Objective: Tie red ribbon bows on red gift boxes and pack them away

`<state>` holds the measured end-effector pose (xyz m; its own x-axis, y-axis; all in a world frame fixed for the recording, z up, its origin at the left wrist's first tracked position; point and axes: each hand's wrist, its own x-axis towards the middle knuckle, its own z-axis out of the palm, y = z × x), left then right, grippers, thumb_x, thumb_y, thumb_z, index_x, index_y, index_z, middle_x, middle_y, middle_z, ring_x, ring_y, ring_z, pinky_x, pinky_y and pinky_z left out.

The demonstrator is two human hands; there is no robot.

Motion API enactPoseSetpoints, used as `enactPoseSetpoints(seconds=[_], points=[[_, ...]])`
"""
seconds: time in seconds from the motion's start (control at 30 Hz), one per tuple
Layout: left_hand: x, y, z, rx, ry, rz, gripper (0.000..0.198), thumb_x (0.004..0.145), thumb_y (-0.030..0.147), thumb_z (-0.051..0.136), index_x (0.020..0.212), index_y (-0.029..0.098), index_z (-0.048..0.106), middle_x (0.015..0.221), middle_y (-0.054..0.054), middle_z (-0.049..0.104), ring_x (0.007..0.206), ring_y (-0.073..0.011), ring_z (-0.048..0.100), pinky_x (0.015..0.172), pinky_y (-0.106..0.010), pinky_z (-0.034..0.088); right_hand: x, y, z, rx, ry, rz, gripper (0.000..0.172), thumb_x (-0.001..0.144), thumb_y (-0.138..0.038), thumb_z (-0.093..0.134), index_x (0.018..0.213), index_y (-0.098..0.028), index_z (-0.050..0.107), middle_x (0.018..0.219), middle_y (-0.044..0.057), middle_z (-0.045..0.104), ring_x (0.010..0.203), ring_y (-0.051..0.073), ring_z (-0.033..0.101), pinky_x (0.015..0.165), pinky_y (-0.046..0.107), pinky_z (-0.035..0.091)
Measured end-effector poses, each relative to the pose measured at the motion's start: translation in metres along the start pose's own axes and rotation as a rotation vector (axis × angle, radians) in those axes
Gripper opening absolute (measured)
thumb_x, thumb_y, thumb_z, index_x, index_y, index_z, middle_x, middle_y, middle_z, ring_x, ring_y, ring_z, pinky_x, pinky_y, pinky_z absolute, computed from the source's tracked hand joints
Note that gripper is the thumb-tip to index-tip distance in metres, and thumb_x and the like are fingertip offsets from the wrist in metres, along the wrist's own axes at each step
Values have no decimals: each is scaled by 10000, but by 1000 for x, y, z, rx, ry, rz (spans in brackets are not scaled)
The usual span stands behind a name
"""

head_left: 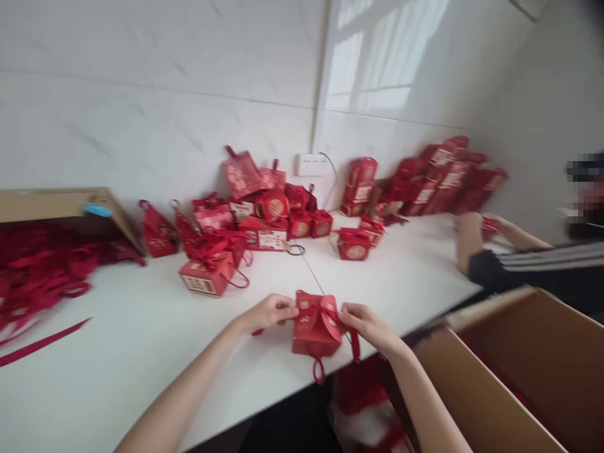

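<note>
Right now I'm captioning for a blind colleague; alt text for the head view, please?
A person's left hand and right hand pinch either side of a red bow on a small red box, at a white table. Behind, more red boxes sit near the wall, with a heap of red ribbon at left and another person's hands at right.

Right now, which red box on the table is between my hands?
The bow-topped red box nearest you: your left hand and right hand are at either side of its bow. The other red boxes sit farther off.
</note>
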<state>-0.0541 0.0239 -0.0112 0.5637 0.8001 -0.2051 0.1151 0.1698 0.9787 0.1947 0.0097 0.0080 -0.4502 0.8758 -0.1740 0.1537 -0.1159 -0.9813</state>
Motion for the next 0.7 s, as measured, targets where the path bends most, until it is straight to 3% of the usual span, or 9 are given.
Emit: enactPoseSetpoints(seconds=[0.27,0.37,0.53,0.7], points=[[-2,-7,5,-51,91,47,510,559,610,681,568,138,490,533,54,441,497,-61,401,519,-223,332,14,28,-3,140,-156,41,478,699,-553,634,608,-197,328,571,-46,405,507,82,382,512,229,333],[-6,-12,8,-96,84,68,501,582,605,672,580,139,488,526,46,465,494,-65,415,522,-224,321,13,26,1,154,-127,56,428,680,-515,676,621,-181,417,560,-39,442,505,81,396,509,226,332],[-5,-18,4,-143,37,63,459,646,561,657,603,133,497,557,36,493,536,-75,440,570,-230,332,12,21,0,222,-99,102,384,624,-463,740,619,-155,511,632,0,562,602,107,523,631,252,423],[-3,-21,-5,-115,-22,66,423,701,521,631,599,145,465,585,32,508,549,-80,431,576,-231,323,12,26,-11,136,-76,62,346,641,-457,726,643,-152,564,527,-42,497,519,84,475,564,237,406]])
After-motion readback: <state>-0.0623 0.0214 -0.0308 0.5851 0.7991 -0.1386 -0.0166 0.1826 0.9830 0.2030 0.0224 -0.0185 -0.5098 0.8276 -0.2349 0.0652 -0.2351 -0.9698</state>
